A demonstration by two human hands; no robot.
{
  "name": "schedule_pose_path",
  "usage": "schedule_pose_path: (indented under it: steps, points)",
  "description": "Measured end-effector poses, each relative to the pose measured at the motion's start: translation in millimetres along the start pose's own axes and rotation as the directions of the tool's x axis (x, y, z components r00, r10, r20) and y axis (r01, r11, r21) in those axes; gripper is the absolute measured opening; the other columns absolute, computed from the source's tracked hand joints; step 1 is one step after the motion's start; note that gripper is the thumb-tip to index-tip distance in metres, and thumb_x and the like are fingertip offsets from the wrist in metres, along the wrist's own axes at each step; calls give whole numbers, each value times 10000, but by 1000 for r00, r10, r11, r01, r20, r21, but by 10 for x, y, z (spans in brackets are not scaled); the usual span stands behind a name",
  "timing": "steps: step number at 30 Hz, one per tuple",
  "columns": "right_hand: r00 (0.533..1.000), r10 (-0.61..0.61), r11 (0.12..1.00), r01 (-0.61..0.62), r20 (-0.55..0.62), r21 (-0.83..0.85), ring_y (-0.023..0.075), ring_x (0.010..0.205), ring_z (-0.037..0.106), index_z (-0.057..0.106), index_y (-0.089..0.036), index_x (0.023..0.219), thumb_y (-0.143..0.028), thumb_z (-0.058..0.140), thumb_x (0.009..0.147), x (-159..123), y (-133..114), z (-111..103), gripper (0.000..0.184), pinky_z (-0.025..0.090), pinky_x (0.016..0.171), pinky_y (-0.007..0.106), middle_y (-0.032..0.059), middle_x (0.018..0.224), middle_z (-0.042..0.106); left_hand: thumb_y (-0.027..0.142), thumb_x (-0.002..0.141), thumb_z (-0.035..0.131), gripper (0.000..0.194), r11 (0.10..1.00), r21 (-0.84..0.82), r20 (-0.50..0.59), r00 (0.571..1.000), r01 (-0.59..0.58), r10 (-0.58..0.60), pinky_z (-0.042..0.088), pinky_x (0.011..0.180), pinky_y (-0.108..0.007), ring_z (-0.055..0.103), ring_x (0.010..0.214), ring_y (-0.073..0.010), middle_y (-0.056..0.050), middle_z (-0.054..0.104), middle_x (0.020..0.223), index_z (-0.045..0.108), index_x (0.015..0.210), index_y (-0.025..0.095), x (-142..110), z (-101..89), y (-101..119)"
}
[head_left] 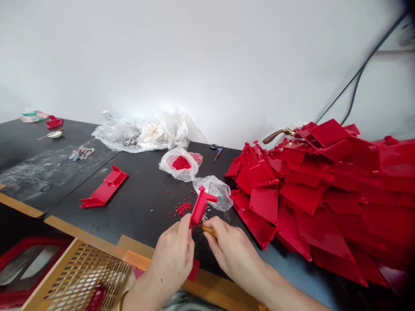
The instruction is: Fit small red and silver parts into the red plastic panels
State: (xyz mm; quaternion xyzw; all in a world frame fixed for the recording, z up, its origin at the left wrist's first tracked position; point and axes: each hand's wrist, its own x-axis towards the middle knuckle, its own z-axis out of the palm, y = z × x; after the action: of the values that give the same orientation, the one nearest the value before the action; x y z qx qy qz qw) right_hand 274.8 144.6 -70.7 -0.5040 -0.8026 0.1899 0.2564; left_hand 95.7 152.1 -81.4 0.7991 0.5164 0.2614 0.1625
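My left hand (174, 248) is closed around a red plastic part (200, 207), a long panel with a bracket sticking out near its far end. The panel is held up on edge over the table front. In my right hand (232, 246) is a small tool with a yellow-brown handle (210, 230), its tip pointed at the side of the red part. Whether the tip touches the part cannot be made out. Just beyond my hands lie small red beads (184, 208) and tiny metal rings (205, 214).
To the right rises a big heap of red plastic panels (311, 194). Bags of red pieces (180, 163) and metal bits (215, 192) stand behind my hands. A single red panel (104, 188) lies left. A yellow basket (87, 272) sits at the front edge. Scissors (214, 147) lie near the wall.
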Motion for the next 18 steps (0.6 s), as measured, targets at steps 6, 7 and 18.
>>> schedule_pose_path:
  steps: [6, 7, 18]
  points:
    - [842, 380, 467, -532, 383, 707, 61, 453, 292, 447, -220, 853, -299, 517, 883, 185, 21, 112, 110, 230, 436, 188, -80, 662, 459, 78, 869, 366, 423, 972, 190, -83, 984, -137, 155, 573, 664, -362, 694, 735, -254, -123, 715, 839, 480, 1276, 93, -102, 91, -125]
    - [798, 372, 360, -595, 474, 719, 53, 427, 215, 433, -225, 868, -338, 509, 884, 211, 16, 134, 137, 173, 407, 188, -89, 662, 448, 75, 873, 367, 429, 960, 223, -92, 977, -167, 191, 571, 656, -351, 685, 725, -246, -120, 710, 833, 471, 1289, 85, -117, 84, -156]
    - [932, 288, 853, -353, 219, 384, 144, 674, 535, 568, -258, 1022, -358, 456, 978, -291, -6, 319, 156, 384, 638, 247, -40, 739, 568, 280, 869, 453, 337, 859, 187, -199, 874, 477, -443, 557, 805, -351, 725, 910, -290, -112, 769, 922, 644, 1115, 151, 284, -866, -1690]
